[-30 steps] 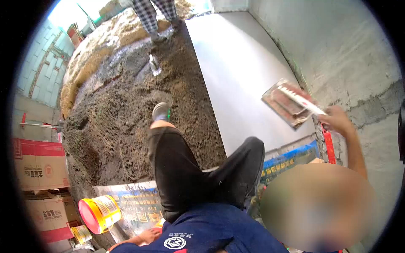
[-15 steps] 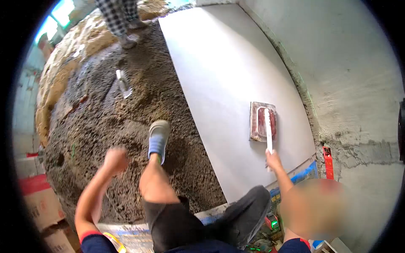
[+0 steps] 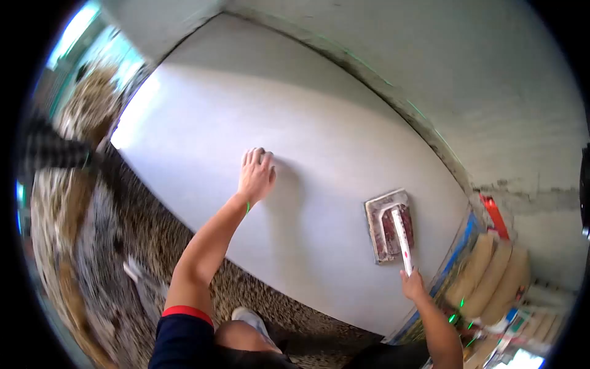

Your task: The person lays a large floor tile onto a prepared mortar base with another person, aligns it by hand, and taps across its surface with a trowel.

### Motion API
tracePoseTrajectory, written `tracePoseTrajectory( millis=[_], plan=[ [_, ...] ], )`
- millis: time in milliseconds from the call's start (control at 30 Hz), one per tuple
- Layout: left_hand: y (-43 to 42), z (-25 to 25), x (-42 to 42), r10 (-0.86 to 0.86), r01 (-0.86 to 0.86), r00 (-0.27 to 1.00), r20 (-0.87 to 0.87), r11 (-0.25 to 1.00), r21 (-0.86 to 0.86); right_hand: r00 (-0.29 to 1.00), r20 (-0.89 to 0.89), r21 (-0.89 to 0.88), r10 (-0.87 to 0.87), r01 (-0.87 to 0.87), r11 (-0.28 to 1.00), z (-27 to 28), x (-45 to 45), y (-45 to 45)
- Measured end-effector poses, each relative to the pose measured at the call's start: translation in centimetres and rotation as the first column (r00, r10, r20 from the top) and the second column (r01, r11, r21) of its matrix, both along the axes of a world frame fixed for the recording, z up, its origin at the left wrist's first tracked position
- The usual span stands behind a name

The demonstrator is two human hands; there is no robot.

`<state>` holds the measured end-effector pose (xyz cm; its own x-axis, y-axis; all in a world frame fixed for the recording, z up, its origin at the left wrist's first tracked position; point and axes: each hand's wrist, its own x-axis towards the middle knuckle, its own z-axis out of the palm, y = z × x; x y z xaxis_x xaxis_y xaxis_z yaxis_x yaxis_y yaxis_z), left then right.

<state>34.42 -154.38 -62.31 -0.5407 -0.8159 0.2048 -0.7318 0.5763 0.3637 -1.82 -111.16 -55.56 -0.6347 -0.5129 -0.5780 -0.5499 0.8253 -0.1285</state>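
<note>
My right hand (image 3: 413,285) is closed around the white handle of a tamper (image 3: 379,237), a flat rectangular block with a reddish, mortar-smeared top. The tamper is over the near right part of a large pale tile (image 3: 319,166); whether it touches the surface I cannot tell. Over the tile's middle left is my left hand (image 3: 257,177), holding nothing, its fingers loosely bent and somewhat apart. A shadow falls on the tile beside it. Contact between this hand and the tile is not clear.
Rough dark mortar (image 3: 153,227) borders the tile on the left, where a blurred trowel (image 3: 138,270) lies. A concrete wall (image 3: 467,80) runs along the right. Near the corner are a red tool (image 3: 493,216) and tan bags (image 3: 485,277). Another person's checked trouser leg (image 3: 52,150) is at far left.
My left hand has gone from above the mortar to over the tile, its fist loosened. The view has turned and leaned rightward. My right hand keeps hold of the tamper.
</note>
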Motion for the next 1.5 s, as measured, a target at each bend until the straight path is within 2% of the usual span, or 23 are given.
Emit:
tracePoseTrajectory(
  millis=[33,100,133,200,233,333,433,500,567,633,700,767,800,833,900,933,967,1033,1133,1233,1333,1433,1500],
  plan=[
    [-0.4,-0.9,-1.5,-0.067,0.067,0.998,-0.008,0.998,0.013,1.0,-0.011,0.074,-0.019,0.02,0.997,0.7,0.6,-0.7],
    [-0.6,-1.4,-3.2,0.056,-0.054,0.997,0.045,0.998,-0.043,0.997,-0.021,0.133,-0.076,0.078,0.988,1.7,1.6,-1.6],
    [-0.7,-1.9,-3.2,0.046,-0.049,0.993,0.108,0.999,0.02,0.993,-0.028,0.14,-0.115,0.118,0.983,2.0,1.9,-2.1],
    [-0.7,-1.6,-3.1,0.057,-0.062,0.992,0.114,0.997,0.04,0.993,-0.098,-0.007,-0.058,0.058,0.998,0.4,1.6,0.3],
    [-0.9,-1.6,-3.3,0.053,-0.057,0.994,0.094,0.997,0.043,0.968,0.101,0.001,-0.229,0.23,0.973,1.2,1.1,-1.0],
    [-1.4,-1.5,-3.0,0.036,-0.035,0.996,0.076,0.999,-0.021,0.967,0.068,0.14,-0.244,0.233,0.962,1.5,1.3,-2.3],
    [-1.4,-1.5,-2.8,-0.04,0.047,0.993,0.109,0.997,-0.063,0.985,0.041,0.131,-0.17,0.163,0.978,0.4,1.6,-1.9],
    [-1.3,-1.7,-2.6,-0.004,0.017,0.988,0.157,0.997,-0.078,0.987,-0.003,0.133,-0.159,0.158,0.978,-0.1,2.1,-2.1],
    [-1.1,-2.1,-2.5,-0.02,0.035,0.987,0.16,0.995,-0.09,0.979,0.021,0.073,-0.205,0.203,0.977,0.1,2.7,-2.9],
    [-1.0,-2.8,-2.3,-0.02,0.039,0.983,0.184,0.994,-0.102,0.956,0.075,-0.104,-0.285,0.291,0.951,1.4,4.3,-4.9],
    [-1.4,-3.2,-2.5,-0.04,0.062,0.983,0.18,0.991,-0.119,0.901,0.209,-0.125,-0.379,0.409,0.904,1.2,5.7,-7.1],
    [-2.2,-3.3,-2.7,-0.072,0.113,0.968,0.239,0.98,-0.164,0.901,0.188,-0.181,-0.39,0.422,0.889,0.1,7.7,-8.1],
    [-2.6,-2.8,-3.5,-0.093,0.125,0.954,0.284,0.987,-0.099,0.908,0.174,-0.222,-0.381,0.413,0.883,-0.2,7.9,-9.0],
    [-3.6,-3.2,-4.6,-0.15,0.139,0.949,0.277,0.989,0.056,0.913,0.199,-0.235,-0.357,0.398,0.887,-0.5,7.9,-9.6],
    [-5.5,-2.8,-9.6,-0.228,0.256,0.928,0.294,0.965,-0.063,0.857,0.256,-0.262,-0.447,0.507,0.821,-0.2,9.2,-10.3],
    [-6.6,-3.5,-12.9,-0.256,0.296,0.921,0.292,0.95,-0.103,0.949,0.156,-0.362,-0.274,0.313,0.878,-4.5,9.2,-9.2],
    [-6.5,-2.4,-16.8,-0.301,0.324,0.916,0.265,0.945,-0.046,0.953,0.158,-0.366,-0.259,0.3,0.881,-3.6,9.4,-9.8],
    [-7.8,-4.1,-23.8,-0.395,0.424,0.897,0.199,0.896,-0.134,0.831,0.263,-0.218,-0.49,0.546,0.809,1.3,9.5,-11.1],
    [-6.9,-4.4,-32.5,-0.465,0.471,0.881,0.086,0.847,-0.249,0.823,0.296,-0.265,-0.484,0.558,0.786,0.3,9.5,-11.0],
    [-5.3,-4.2,-37.9,-0.566,0.559,0.823,0.042,0.795,-0.235,0.792,0.336,-0.244,-0.51,0.596,0.765,0.9,9.6,-10.8],
    [-4.1,-5.1,-41.4,-0.572,0.573,0.815,0.091,0.776,-0.262,0.767,0.375,-0.285,-0.521,0.63,0.723,0.5,9.8,-10.9],
    [-5.4,-9.3,-44.5,-0.555,0.548,0.83,0.052,0.795,-0.259,0.756,0.384,-0.251,-0.53,0.638,0.728,0.8,9.9,-10.7],
    [-4.7,-6.9,-44.6,-0.51,0.507,0.859,0.056,0.827,-0.241,0.679,0.518,-0.119,-0.52,0.66,0.742,1.7,9.1,-10.8]
  ],
)
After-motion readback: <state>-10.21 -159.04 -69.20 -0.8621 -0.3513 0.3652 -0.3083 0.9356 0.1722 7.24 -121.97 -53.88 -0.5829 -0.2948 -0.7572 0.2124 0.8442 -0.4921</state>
